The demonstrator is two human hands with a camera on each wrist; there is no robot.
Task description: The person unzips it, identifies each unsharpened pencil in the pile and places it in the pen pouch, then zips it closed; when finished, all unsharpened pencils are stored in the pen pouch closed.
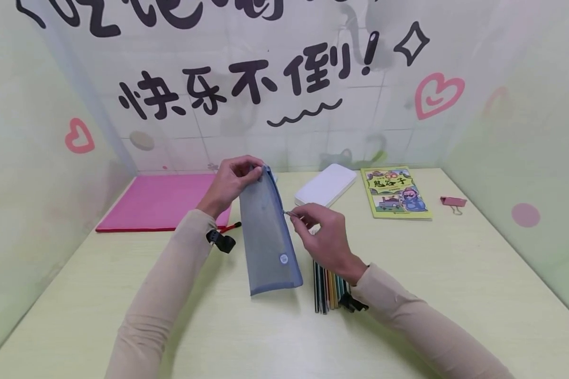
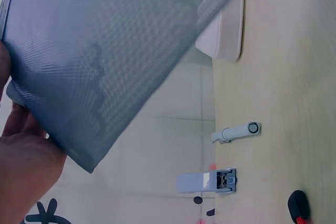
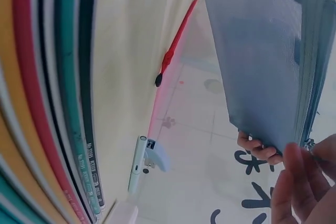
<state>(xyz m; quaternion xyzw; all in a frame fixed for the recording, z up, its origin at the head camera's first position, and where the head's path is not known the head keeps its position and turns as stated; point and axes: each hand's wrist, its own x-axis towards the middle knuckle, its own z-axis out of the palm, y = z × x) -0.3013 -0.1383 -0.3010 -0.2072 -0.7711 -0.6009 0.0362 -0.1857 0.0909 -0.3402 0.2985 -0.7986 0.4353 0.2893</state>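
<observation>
Far left lies a flat, pink, rectangular folder. Now the left hand, thumb and fingers pinched together, holds a blue-grey mesh zip pouch aloft by its top, seemingly keeping the edge taut. The right hand pinches what looks like its small metal zip pull, above slim coloured pencils.

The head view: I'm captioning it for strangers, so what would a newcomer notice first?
Probably the black lettering across the back wall. Next, centrally, the blue pouch, its top gripped by the left hand while the right hand pinches its zipper pull. Then the flat pink item, back left on the table.
</observation>
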